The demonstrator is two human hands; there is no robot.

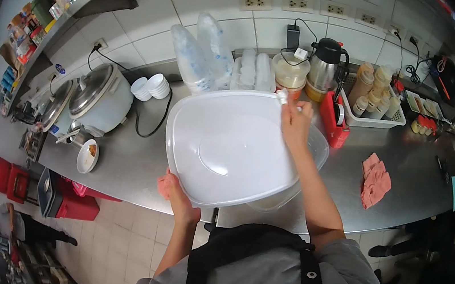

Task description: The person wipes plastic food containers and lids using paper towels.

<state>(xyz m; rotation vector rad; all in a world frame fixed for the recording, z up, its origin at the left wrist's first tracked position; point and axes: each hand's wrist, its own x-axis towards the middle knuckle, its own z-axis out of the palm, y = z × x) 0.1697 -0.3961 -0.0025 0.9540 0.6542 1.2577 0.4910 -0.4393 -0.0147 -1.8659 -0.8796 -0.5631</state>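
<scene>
A large white plastic lid (235,172) is tilted up in front of me above the steel counter. My left hand (172,188) is closed on its lower left edge. At the lid's upper right corner, my right hand (297,122) is closed around a small crumpled white tissue (283,96) and touches the rim. Behind the lid, a clear plastic tub (319,146) shows partly on the counter; the lid hides the rest of it.
On the counter's right lie a pink cloth (375,181), a red box (334,121) and a white basket of bottles (372,122). A steel thermos (327,63) and bagged cups (195,60) stand behind. Rice cookers (101,99) and a small bowl (87,157) are left.
</scene>
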